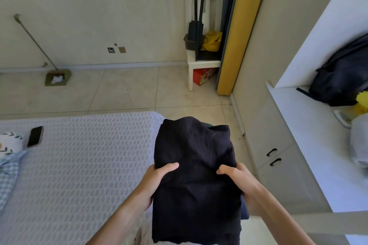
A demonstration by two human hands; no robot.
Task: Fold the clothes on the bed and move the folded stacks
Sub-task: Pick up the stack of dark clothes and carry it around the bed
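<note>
- A stack of folded dark clothes (196,177) is held up in both hands, just off the right edge of the bed (83,165), over the gap between the bed and the white cabinet (282,165).
- The left hand (157,179) holds the stack's left side: its grip is closed on the cloth, thumb lying across the top and the other fingers hidden beneath.
- The right hand (237,179) holds the stack's right side the same way, thumb bent on top and the fingers tucked out of sight under the cloth.
- A lighter blue layer shows at the stack's lower right edge, beside the right wrist.
- The bed carries a pale textured cover; a black phone (35,136) lies on it well to the left of the stack.
- Left of the phone, at the bed's left edge, sit a leaf-print pillow (10,144) and a piece of blue checked fabric (8,177).
- Right of the stack, the cabinet top serves as a bench (310,125) and bears a dark backpack (346,73) at its far end.
- Beyond the bed, on the tiled floor, a mop (55,77) leans against the wall.
- Farther right along that wall stands a white stool (203,63) with black and yellow items on it and a red box (203,75) beneath, next to a yellow upright panel (239,36).
</note>
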